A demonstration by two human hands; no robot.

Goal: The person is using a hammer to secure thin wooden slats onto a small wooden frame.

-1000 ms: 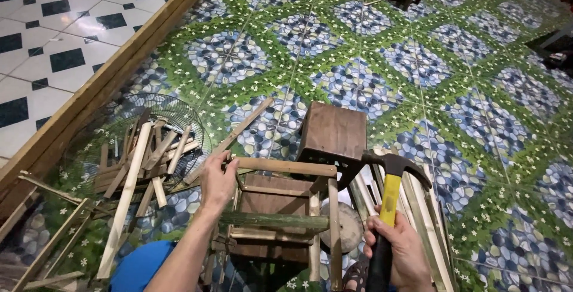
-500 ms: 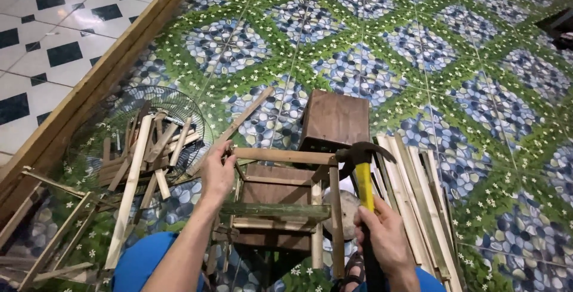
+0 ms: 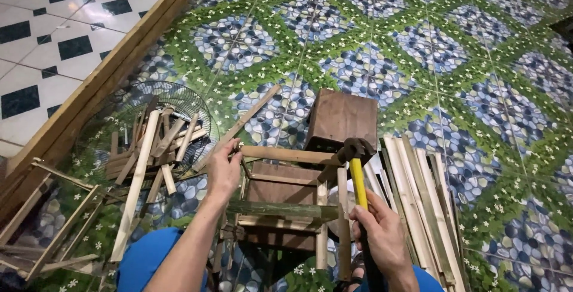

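On the patterned floor, between the person's knees, stood a small bamboo frame (image 3: 286, 208) of slats and cross rails, partly assembled. Left hand (image 3: 224, 169) was closed on the frame's upper left corner, fingers wrapped over the end of the top rail (image 3: 286, 154); judged to be bracing the frame against the blow. Right hand (image 3: 379, 232) was clamped around the yellow handle of a hammer (image 3: 357, 166), gripped low on the shaft, probably for swing. Hammer head lay at or touching the right end of the top rail, where rail meets upright; contact could not be confirmed.

A brown wooden box (image 3: 341, 119) stood just beyond the frame. Loose bamboo slats (image 3: 418, 190) lay in a row to the right, near the hammer hand. A wire fan guard (image 3: 158, 131) to the left held short offcuts.

Compared with one second earlier: hammer head was then raised and well to the right of the frame; now it had come down onto the rail's end. Left hand's hold was unchanged. View had tilted slightly downward.
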